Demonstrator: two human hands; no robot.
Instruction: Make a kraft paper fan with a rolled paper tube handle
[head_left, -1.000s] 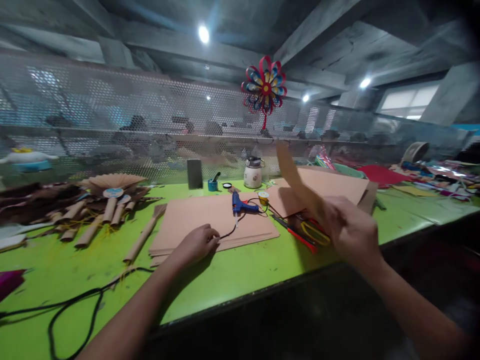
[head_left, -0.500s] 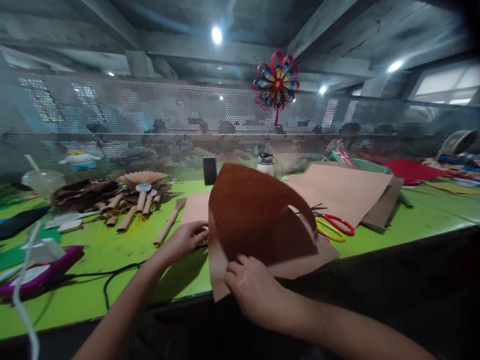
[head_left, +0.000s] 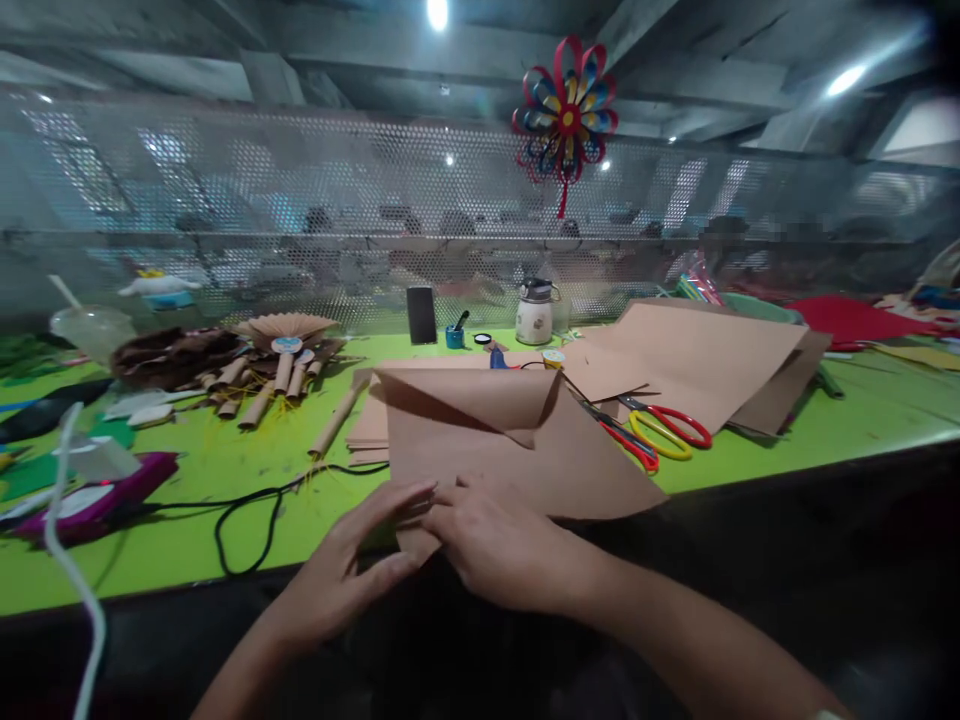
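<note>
Lying on the left of the green table (head_left: 187, 545), a black cord (head_left: 255, 493) makes a loop. Next, the left hand (head_left: 349, 570) pinches the near corner of the brown paper (head_left: 540, 455) with thumb and fingers. The folded paper sits at the table's front edge. The right hand (head_left: 499, 545) rests flat on it, fingers close together. Scissors (head_left: 660, 435) lie further right.
</note>
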